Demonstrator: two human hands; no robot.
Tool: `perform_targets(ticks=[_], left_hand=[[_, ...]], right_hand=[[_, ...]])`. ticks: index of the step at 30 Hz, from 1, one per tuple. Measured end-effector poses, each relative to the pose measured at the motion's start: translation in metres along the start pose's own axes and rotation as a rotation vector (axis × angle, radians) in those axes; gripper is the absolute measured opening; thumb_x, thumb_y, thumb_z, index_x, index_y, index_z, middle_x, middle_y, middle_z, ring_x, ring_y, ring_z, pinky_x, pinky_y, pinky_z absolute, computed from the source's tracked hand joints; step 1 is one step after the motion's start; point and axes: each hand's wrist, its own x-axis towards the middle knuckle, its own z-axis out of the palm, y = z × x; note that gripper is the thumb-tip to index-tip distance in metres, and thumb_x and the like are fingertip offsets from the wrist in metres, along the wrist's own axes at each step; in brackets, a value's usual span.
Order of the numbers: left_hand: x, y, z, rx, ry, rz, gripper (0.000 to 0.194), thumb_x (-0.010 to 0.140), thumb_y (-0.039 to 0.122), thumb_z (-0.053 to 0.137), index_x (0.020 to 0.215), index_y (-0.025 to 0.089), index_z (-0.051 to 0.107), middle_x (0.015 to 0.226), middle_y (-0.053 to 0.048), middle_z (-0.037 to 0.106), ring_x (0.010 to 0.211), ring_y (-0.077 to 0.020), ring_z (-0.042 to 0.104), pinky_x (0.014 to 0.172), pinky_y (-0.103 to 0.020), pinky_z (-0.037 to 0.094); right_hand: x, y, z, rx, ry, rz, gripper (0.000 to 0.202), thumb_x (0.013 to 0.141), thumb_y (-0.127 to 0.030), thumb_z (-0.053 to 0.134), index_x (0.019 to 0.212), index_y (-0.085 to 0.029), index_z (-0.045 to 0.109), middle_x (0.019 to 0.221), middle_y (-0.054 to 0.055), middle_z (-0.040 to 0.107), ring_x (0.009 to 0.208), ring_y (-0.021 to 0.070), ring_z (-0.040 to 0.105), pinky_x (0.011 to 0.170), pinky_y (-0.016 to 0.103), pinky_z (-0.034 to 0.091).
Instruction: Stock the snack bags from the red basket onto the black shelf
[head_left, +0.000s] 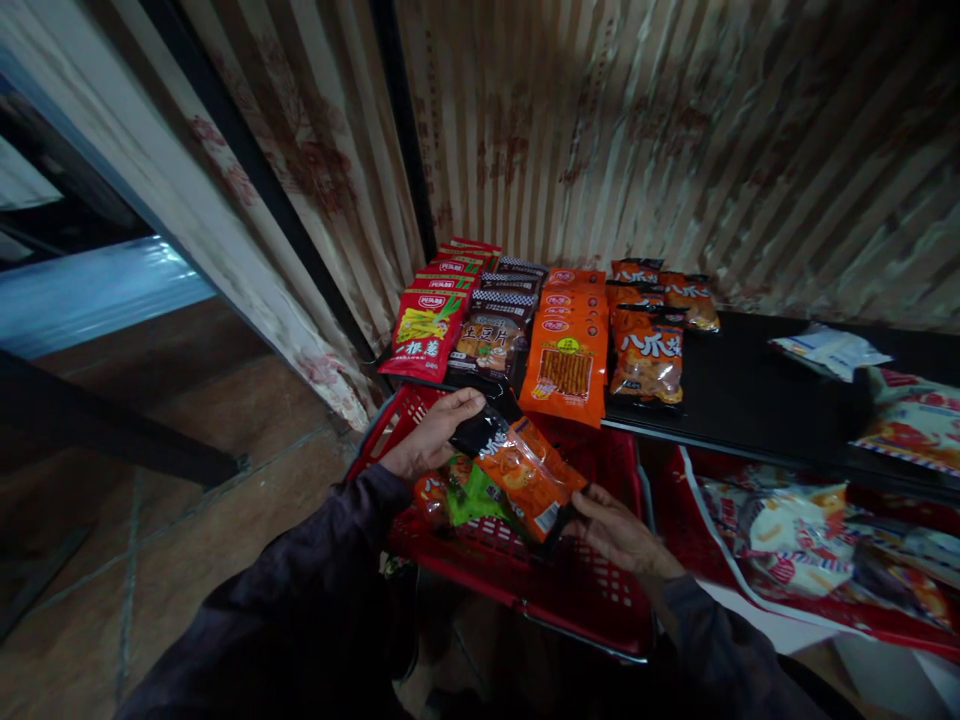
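An orange and black snack bag is stretched between my two hands, tilted down to the right. My left hand grips its upper left end, thumb on top. At its lower right corner my right hand pinches the other end. Beneath the bag stands a red shopping basket; inside it are a green packet and an orange packet, partly hidden by the held bag and my left hand.
On a black shelf lie rows of red packets, dark brown packets, orange packets and orange-black bags. White packs are farther right. A second red basket holds several packs. Behind hangs a pleated curtain.
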Motion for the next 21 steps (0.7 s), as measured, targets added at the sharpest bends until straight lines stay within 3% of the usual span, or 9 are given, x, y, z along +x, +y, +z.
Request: perform_targets(ticks=[6, 10, 13, 15, 18, 21], left_hand=[[0.001, -0.002, -0.002, -0.174, -0.039, 0.034, 0.044, 0.070, 0.056, 0.075, 0.090, 0.017, 0.070, 0.088, -0.004, 0.069, 0.080, -0.0168, 0.062, 0.073, -0.027, 0.048], [-0.003, -0.006, -0.001, -0.228, -0.159, 0.076, 0.053, 0.080, 0.064, 0.062, 0.107, 0.019, 0.071, 0.111, -0.009, 0.071, 0.108, -0.0264, 0.062, 0.091, -0.037, 0.046], [-0.006, -0.014, 0.006, -0.189, -0.269, 0.081, 0.065, 0.075, 0.071, 0.063, 0.115, 0.020, 0.067, 0.116, -0.012, 0.070, 0.116, -0.0307, 0.060, 0.095, -0.043, 0.045], [-0.007, -0.021, 0.015, -0.139, -0.291, 0.097, 0.069, 0.069, 0.067, 0.072, 0.120, 0.022, 0.063, 0.119, -0.012, 0.069, 0.117, -0.0309, 0.059, 0.096, -0.043, 0.045], [-0.012, -0.030, 0.029, -0.079, -0.269, 0.121, 0.069, 0.063, 0.050, 0.085, 0.123, 0.024, 0.060, 0.127, -0.010, 0.065, 0.119, -0.0296, 0.059, 0.100, -0.042, 0.045], [-0.017, -0.036, 0.041, -0.066, -0.224, 0.129, 0.068, 0.063, 0.040, 0.087, 0.121, 0.021, 0.059, 0.126, -0.011, 0.065, 0.119, -0.0287, 0.059, 0.100, -0.040, 0.045]], right_hand=[[-0.001, -0.003, 0.001, -0.004, 0.058, -0.045, 0.034, 0.058, -0.048, 0.089, 0.072, -0.023, 0.072, 0.073, 0.001, 0.075, 0.068, 0.0175, 0.070, 0.067, 0.031, 0.058], [-0.003, -0.006, -0.002, 0.000, 0.093, -0.099, 0.037, 0.060, -0.054, 0.086, 0.080, -0.026, 0.073, 0.082, 0.002, 0.077, 0.077, 0.0217, 0.072, 0.072, 0.036, 0.059], [0.000, -0.005, -0.001, 0.047, 0.125, -0.137, 0.033, 0.062, -0.052, 0.086, 0.079, -0.027, 0.072, 0.087, 0.001, 0.077, 0.082, 0.0223, 0.072, 0.074, 0.037, 0.059], [0.004, -0.004, 0.001, 0.070, 0.136, -0.153, 0.033, 0.063, -0.051, 0.085, 0.081, -0.027, 0.072, 0.092, 0.002, 0.078, 0.086, 0.0230, 0.072, 0.078, 0.039, 0.060], [0.008, -0.003, 0.005, 0.083, 0.132, -0.159, 0.032, 0.066, -0.049, 0.084, 0.085, -0.026, 0.073, 0.099, 0.003, 0.077, 0.095, 0.0248, 0.071, 0.087, 0.043, 0.058], [0.009, -0.003, 0.008, 0.086, 0.111, -0.152, 0.030, 0.065, -0.047, 0.085, 0.084, -0.026, 0.073, 0.100, 0.002, 0.077, 0.100, 0.0256, 0.070, 0.093, 0.045, 0.056]])
